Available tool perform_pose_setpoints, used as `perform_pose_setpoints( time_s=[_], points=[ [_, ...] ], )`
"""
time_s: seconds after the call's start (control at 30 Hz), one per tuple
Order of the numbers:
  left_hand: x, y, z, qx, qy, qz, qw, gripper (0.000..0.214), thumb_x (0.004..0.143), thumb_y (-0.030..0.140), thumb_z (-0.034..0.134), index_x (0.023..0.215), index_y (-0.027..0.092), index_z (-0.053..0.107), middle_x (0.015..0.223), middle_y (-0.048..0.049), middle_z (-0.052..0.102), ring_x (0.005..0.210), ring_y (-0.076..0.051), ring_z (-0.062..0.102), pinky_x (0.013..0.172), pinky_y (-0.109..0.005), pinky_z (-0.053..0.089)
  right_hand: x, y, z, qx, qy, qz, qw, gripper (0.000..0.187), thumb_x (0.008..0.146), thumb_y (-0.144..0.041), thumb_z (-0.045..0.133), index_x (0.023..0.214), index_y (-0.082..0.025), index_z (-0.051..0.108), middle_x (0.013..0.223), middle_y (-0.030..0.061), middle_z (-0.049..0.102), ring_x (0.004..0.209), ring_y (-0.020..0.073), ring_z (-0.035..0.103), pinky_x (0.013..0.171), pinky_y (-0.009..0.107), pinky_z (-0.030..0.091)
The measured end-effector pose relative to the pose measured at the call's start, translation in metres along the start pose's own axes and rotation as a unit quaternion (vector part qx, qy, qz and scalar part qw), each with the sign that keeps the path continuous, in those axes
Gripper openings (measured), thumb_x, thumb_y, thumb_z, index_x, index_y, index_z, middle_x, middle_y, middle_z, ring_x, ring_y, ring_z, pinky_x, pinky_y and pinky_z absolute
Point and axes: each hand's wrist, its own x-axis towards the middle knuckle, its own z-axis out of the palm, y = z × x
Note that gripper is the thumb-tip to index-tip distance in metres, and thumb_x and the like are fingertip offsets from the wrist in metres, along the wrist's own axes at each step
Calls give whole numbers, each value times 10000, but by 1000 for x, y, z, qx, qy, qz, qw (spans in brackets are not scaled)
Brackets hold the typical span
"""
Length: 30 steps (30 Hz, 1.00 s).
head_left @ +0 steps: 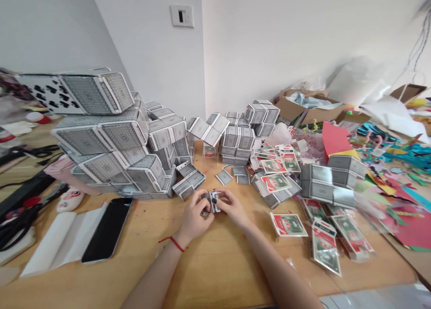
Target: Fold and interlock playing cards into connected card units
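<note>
Both my hands meet at the middle of the wooden table (pixel 215 250), around a small piece made of playing cards (pixel 214 206). My left hand (pixel 198 214) has its fingers curled round the left side of the piece. My right hand (pixel 230 206) pinches its right side, thumb on top. Fingers hide much of the piece, so its full shape cannot be made out. Just beyond my left hand lies a folded block of cards (pixel 189 182). Loose grey-backed cards (pixel 224 178) lie flat past my right hand.
Stacked card blocks (pixel 117 140) rise at the left; a second stack (pixel 237 143) stands at the back. A black phone (pixel 107 230) and scissors (pixel 20 228) lie left. Card boxes (pixel 326 246), coloured paper (pixel 336 140) and cartons (pixel 308 111) crowd the right.
</note>
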Motion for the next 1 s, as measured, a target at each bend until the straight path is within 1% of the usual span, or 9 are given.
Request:
perform_pose_setpoints(
  time_s=[0.2,0.33,0.53,0.63,0.73,0.87,0.93,1.0],
  points=[
    [0,-1,1,5,1,-10,1000,157,605,64,504,607,177,396,1060,-63,453,744,-129,515,687,-273,435,0,1,0,-1,-17,-12,1000,411,643,-354,666,1003,-211,529,893,26,552,745,141,558,651,262,432],
    [1,-1,0,3,-18,-6,1000,151,601,64,498,613,180,402,1046,-61,469,772,-140,522,681,-271,438,0,3,-1,-4,-30,-15,999,420,650,-347,666,1018,-215,513,881,21,553,756,145,557,674,272,432],
    [0,1,-1,1,-40,-9,999,141,610,66,488,618,181,407,1038,-61,475,684,-116,513,645,-268,438,0,6,-1,0,-34,-15,999,416,651,-358,664,1012,-220,509,889,20,559,758,148,562,693,283,432],
    [0,2,0,-5,-42,-10,999,112,643,81,483,647,180,431,1068,-65,462,648,-99,507,632,-262,439,0,6,0,19,-33,6,999,394,662,-387,647,992,-217,514,893,28,567,775,160,565,689,295,446],
    [-1,2,1,-13,-36,-11,999,92,663,100,488,654,179,442,1084,-69,454,677,-104,520,642,-260,443,0,5,2,38,-30,27,998,383,665,-409,638,973,-215,518,899,32,567,795,169,566,681,304,461],
    [-1,1,3,-25,-34,-16,999,105,636,78,488,642,174,445,1071,-69,463,643,-92,508,622,-258,445,-1,3,3,51,-44,37,997,395,659,-409,646,977,-216,513,902,31,564,798,169,571,683,303,466],
    [-1,2,3,-27,-31,-20,999,113,619,70,492,625,170,437,1066,-67,471,594,-76,483,598,-254,440,-2,4,3,49,-50,32,997,399,656,-403,654,978,-215,511,897,31,569,793,167,573,696,306,461],
    [-1,2,3,-30,-27,-18,999,121,607,63,493,612,167,432,1063,-66,478,594,-75,479,589,-250,436,-2,5,4,50,-57,24,997,393,655,-398,658,971,-215,510,875,28,578,780,166,578,709,314,454]
  ],
)
